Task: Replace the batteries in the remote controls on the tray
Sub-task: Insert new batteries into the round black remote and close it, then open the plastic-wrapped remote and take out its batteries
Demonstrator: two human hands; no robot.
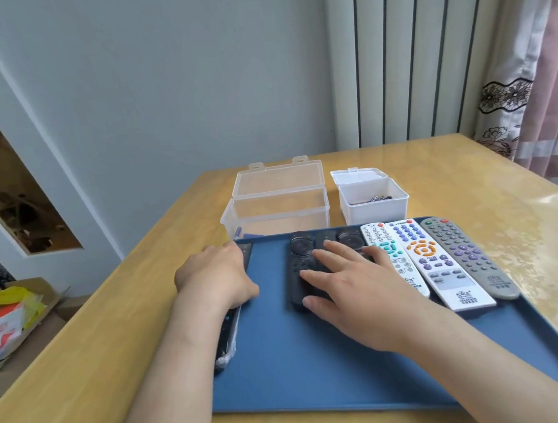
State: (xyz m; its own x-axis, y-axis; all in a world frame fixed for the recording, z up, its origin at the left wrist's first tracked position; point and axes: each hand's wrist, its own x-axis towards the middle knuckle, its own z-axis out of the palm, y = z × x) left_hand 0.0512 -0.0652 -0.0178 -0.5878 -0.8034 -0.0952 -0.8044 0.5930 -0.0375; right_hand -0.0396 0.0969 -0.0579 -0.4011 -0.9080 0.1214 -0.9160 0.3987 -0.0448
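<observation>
A blue tray (287, 365) lies on the wooden table. At its left edge lies a long black remote (230, 333), and my left hand (217, 276) grips it around its upper part. Two black remotes (301, 253) with round pads lie side by side in the tray's middle; my right hand (350, 283) rests on them with fingers spread and straight. To the right lie two white remotes (431, 260) and a grey remote (471, 256).
Behind the tray stand an open clear plastic box (276, 211) with a few blue items at its left corner and a smaller open white box (372, 199) holding batteries. A cardboard box (10, 319) sits on the floor at left. Curtain at right.
</observation>
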